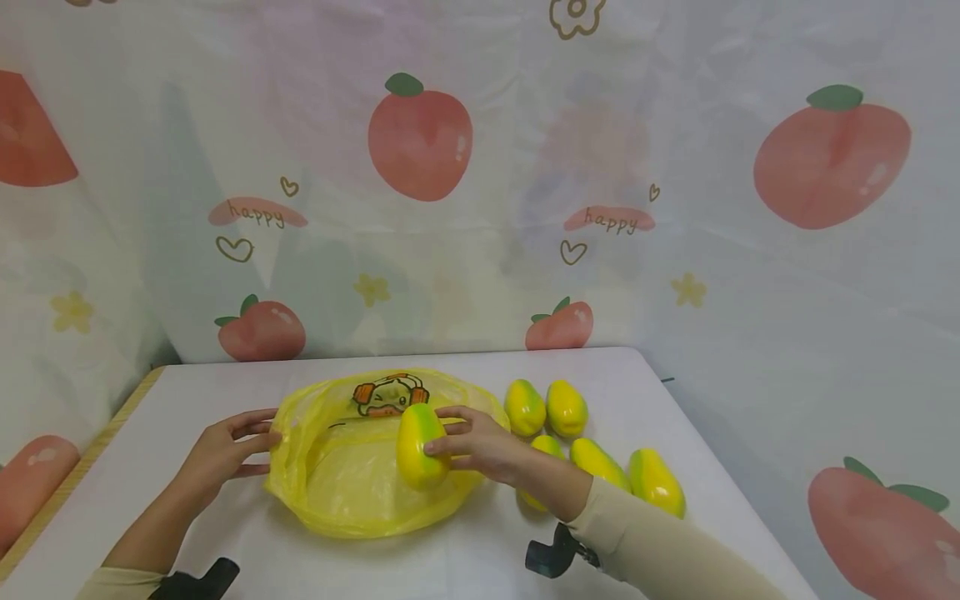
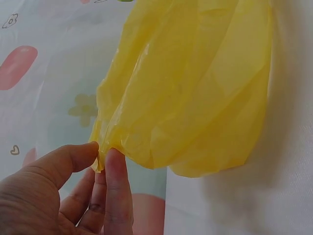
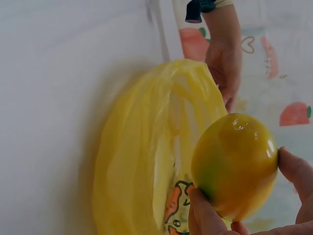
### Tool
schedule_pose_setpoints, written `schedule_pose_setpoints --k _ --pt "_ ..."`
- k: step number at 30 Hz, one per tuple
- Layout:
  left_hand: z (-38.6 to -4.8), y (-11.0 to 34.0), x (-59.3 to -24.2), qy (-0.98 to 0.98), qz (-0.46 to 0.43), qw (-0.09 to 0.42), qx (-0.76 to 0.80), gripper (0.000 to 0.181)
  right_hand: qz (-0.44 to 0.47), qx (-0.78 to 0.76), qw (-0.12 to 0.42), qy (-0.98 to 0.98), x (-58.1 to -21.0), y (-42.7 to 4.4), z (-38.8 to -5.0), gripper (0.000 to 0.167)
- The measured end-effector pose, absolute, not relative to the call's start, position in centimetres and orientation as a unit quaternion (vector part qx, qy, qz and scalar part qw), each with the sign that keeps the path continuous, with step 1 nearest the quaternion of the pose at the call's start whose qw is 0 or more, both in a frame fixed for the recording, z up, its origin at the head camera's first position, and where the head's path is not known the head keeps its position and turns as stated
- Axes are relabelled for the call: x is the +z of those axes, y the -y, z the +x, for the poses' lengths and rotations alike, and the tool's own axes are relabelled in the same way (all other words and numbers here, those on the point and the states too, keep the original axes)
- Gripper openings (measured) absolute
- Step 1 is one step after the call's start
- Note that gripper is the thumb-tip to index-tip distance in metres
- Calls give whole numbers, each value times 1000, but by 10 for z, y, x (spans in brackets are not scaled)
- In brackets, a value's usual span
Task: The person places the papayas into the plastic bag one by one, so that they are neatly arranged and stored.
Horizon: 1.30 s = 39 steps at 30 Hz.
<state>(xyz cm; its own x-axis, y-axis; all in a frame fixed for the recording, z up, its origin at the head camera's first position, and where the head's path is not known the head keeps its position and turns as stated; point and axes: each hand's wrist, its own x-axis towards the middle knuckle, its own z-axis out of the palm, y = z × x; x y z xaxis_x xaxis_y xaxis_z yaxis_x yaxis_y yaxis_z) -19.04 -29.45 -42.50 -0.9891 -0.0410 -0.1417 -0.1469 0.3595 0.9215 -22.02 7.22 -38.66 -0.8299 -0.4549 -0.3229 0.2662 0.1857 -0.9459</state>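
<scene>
A yellow plastic bag [image 1: 360,492] with a printed cartoon duck face lies on the table with its mouth spread. My left hand [image 1: 225,454] pinches the bag's left edge; thumb and fingertips meet on the thin film [image 2: 171,88] in the left wrist view. Between the thumb and fingers of my right hand [image 1: 480,446] is a glossy yellow-green mango [image 1: 422,450], held in front of the bag's opening. In the right wrist view the mango [image 3: 239,166] hides part of the bag [image 3: 132,156]. Whether it touches the bag, I cannot tell.
Several more mangoes lie to the right of the bag, among them one at the back [image 1: 567,408] and one farthest right [image 1: 657,483]. My right forearm partly covers one of them. Behind the white table [image 1: 240,379] hangs a fruit-print cloth [image 1: 480,275].
</scene>
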Motion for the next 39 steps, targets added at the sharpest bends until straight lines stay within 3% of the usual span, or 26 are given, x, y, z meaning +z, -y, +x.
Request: schedule_pose_setpoints --k 24,39 --pt "-190 292 -426 -816 -56 44 573 68 -45 -660 270 -699 -422 -27 -212 66" --pt "-189 293 -429 -814 -56 47 576 69 -41 -654 256 -711 -427 4 -207 64"
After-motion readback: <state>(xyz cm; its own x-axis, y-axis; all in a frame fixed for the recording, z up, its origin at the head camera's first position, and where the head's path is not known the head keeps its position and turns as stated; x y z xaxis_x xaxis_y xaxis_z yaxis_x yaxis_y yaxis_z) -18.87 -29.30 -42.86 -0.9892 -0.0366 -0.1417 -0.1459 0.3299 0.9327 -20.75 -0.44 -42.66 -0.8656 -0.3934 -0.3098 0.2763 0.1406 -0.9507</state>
